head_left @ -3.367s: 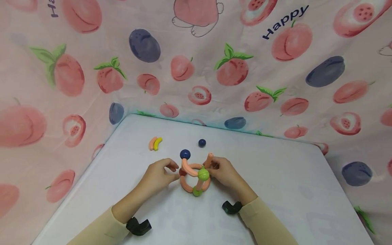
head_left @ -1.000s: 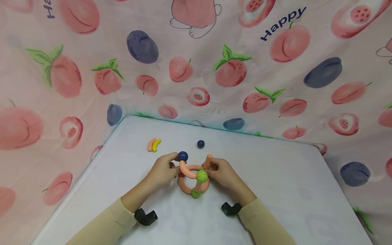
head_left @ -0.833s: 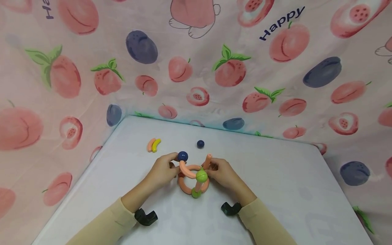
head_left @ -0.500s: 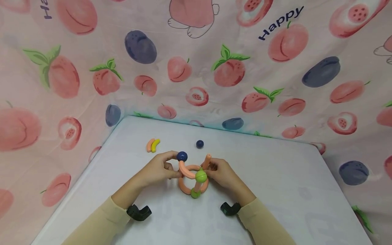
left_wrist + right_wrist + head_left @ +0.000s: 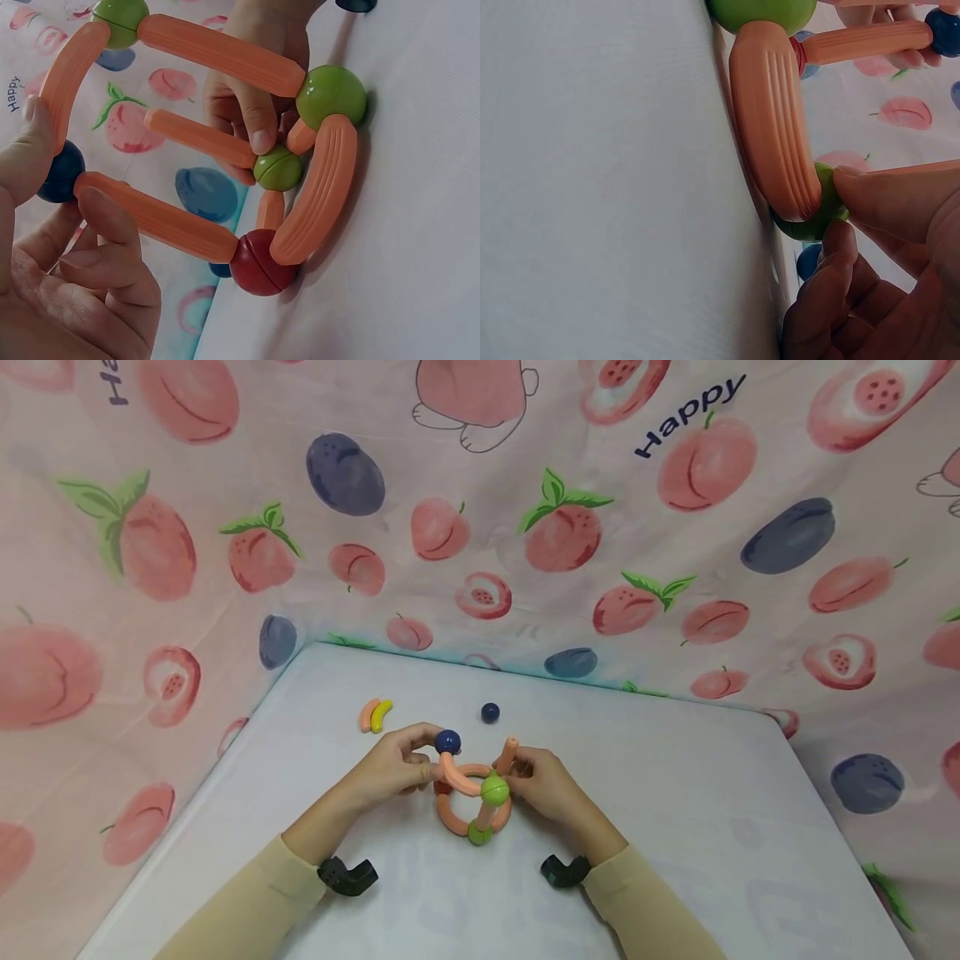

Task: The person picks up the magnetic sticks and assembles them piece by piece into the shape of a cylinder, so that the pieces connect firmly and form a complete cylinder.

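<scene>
A toy frame of orange rods and coloured balls stands on the white table, its base a ring of curved rods point(image 5: 453, 818). My left hand point(image 5: 397, 768) holds the upper blue ball point(image 5: 447, 742) where it meets a curved rod point(image 5: 73, 79). Below that ball, a straight rod point(image 5: 161, 217) runs to the red ball point(image 5: 262, 262) in the base. At the ring's right side, my right hand point(image 5: 547, 781) pinches a green ball point(image 5: 829, 210), from which an upright rod point(image 5: 508, 754) rises with a free top end. Another green ball point(image 5: 494, 791) tops the near upright.
Behind the frame lies a loose blue ball point(image 5: 490, 712). Farther left, a short orange curved piece point(image 5: 368, 716) lies beside a yellow one point(image 5: 382, 716). A fruit-printed cloth point(image 5: 510, 635) rises along the table's back and left edges.
My left hand was apart from the frame, near its left side; it has come in and up to the upper blue ball, its fingers shifting there. My right hand has kept its place.
</scene>
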Available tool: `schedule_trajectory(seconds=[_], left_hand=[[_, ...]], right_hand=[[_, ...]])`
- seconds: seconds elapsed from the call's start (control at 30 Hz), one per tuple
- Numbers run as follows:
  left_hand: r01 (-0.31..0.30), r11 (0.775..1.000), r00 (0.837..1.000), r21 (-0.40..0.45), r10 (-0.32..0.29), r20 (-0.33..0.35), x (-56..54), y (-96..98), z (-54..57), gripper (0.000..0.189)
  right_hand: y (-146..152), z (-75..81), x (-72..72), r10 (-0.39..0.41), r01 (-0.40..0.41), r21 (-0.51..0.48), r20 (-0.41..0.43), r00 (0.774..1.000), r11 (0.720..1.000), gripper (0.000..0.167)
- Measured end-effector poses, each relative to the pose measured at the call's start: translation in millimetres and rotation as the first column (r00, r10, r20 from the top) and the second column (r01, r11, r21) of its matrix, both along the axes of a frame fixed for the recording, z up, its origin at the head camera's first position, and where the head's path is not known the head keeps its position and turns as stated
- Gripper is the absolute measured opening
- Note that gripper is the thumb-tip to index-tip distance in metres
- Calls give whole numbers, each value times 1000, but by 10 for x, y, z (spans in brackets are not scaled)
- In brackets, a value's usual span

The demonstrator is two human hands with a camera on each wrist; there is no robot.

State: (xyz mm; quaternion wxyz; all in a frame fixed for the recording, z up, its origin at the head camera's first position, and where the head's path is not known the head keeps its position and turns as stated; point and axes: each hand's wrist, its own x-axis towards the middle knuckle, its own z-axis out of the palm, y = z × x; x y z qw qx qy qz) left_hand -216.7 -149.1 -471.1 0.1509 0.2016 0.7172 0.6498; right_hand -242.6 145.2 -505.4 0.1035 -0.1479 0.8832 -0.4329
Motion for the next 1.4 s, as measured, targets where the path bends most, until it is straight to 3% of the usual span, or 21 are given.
schedule_trajectory(seconds=[0.47,0.63,0.73,0.83,0.97,1.07,1.23,1.4], left_hand=[[-1,1000,1000,-9,1,12,-135,29,17,42],[-84,995,996,-52,86,29,-313,36,28,35],[-159,975,987,-154,162,4,-500,117,23,35],[-206,928,978,-309,189,-83,-717,239,-8,33],[-185,888,981,-422,140,-136,-1010,392,-78,36],[-142,884,988,-445,98,-120,-1171,486,-120,38],[-109,855,989,-508,40,-144,-1313,609,-153,40],[-102,824,987,-557,12,-162,-1377,682,-160,40]], right_hand=[[55,39,-65,-19,19,-1,3,1000,1000,19],[44,41,-78,-36,36,5,20,999,999,21],[40,33,-79,-42,42,7,19,999,999,20],[38,25,-69,-34,35,-5,20,999,999,19],[24,15,-41,-9,9,-14,18,1000,1000,18],[10,13,-16,3,-3,-8,17,1000,1000,19],[4,9,6,9,-9,-8,6,1000,1000,19],[29,12,14,0,0,6,-7,1000,1000,20]])
